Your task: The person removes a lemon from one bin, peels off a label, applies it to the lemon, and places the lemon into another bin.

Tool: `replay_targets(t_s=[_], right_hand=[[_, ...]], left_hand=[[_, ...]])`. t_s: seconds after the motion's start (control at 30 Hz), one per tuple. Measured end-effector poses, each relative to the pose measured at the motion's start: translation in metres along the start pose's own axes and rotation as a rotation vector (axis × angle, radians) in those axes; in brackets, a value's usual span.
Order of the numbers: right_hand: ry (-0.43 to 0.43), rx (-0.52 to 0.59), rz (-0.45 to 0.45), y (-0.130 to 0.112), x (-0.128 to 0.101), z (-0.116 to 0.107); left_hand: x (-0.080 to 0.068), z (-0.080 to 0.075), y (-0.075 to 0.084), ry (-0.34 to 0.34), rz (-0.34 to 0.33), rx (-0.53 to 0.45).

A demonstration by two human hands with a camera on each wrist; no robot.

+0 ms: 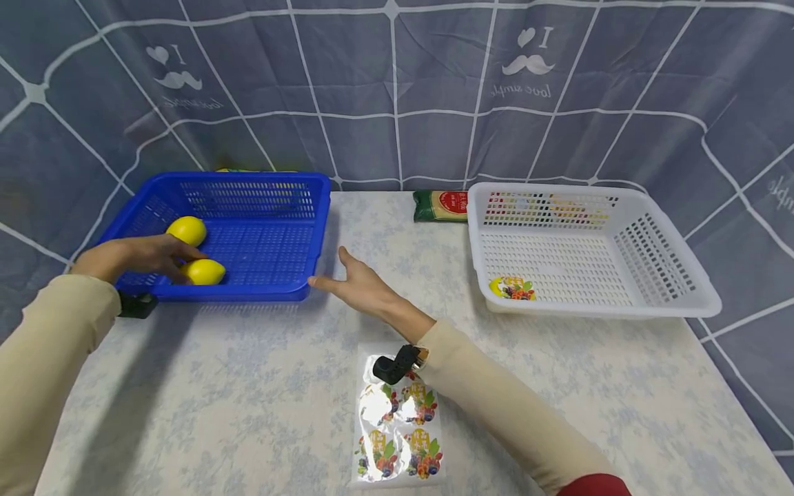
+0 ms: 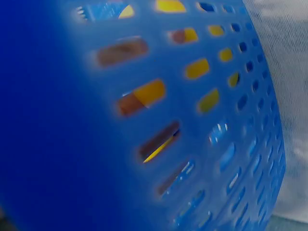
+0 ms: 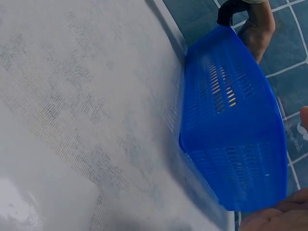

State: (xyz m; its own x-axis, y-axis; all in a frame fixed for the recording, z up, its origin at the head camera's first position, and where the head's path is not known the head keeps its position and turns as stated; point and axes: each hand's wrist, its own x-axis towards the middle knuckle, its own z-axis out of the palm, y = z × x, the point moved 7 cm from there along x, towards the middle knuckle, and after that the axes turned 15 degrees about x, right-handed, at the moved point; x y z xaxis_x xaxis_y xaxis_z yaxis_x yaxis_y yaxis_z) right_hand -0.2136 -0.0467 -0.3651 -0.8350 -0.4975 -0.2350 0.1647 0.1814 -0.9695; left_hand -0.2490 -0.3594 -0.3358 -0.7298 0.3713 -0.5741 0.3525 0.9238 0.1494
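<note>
Head view showed the left hand point(image 1: 139, 256) curled around a lemon point(image 1: 205, 271) inside the blue basket point(image 1: 260, 238); the right hand point(image 1: 360, 284) lay flat, fingers straight, touching the basket's corner.

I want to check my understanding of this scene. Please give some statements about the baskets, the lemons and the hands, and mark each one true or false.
1. Two lemons lie in the blue basket. True.
2. The left hand rests on the nearer lemon. True.
3. The right hand grips a lemon. False: it is open, its fingertips at the blue basket's corner.
4. The white basket is full of lemons. False: only a fruit-printed packet lies in it.
5. A fruit-printed sheet lies on the table. True.
</note>
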Motion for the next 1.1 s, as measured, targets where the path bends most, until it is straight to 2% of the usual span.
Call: replay_targets(t_s=[0.13, 0.2, 0.33, 0.43, 0.57, 0.7, 0.8, 0.93, 1.1], right_hand=[[-0.002, -0.017, 0.0, 0.002, -0.002, -0.003], [0.001, -0.033, -0.011, 0.001, -0.003, -0.004], [0.004, -0.068, -0.042, -0.001, -0.007, -0.009], [0.011, -0.102, -0.089, -0.004, -0.009, -0.015], [0.023, -0.139, -0.176, -0.013, -0.01, -0.022], [0.022, -0.149, -0.251, -0.022, -0.012, -0.026], [0.011, -0.132, -0.296, -0.026, -0.015, -0.029], [-0.029, -0.07, -0.351, -0.029, -0.021, -0.033], [-0.094, 0.111, -0.405, -0.03, -0.027, -0.04]], left_hand=[[0.002, 0.001, 0.002, 0.023, -0.007, -0.015], [0.0, 0.0, 0.002, 0.066, -0.014, -0.021], [-0.007, -0.014, 0.007, 0.224, -0.033, 0.029], [-0.014, -0.033, 0.023, 0.369, -0.029, 0.051], [-0.023, -0.057, 0.062, 0.548, 0.032, 0.039], [-0.027, -0.069, 0.112, 0.65, 0.12, 0.037], [-0.025, -0.07, 0.149, 0.664, 0.216, 0.018], [-0.02, -0.066, 0.19, 0.662, 0.304, 0.008], [-0.006, -0.059, 0.225, 0.638, 0.347, 0.02]])
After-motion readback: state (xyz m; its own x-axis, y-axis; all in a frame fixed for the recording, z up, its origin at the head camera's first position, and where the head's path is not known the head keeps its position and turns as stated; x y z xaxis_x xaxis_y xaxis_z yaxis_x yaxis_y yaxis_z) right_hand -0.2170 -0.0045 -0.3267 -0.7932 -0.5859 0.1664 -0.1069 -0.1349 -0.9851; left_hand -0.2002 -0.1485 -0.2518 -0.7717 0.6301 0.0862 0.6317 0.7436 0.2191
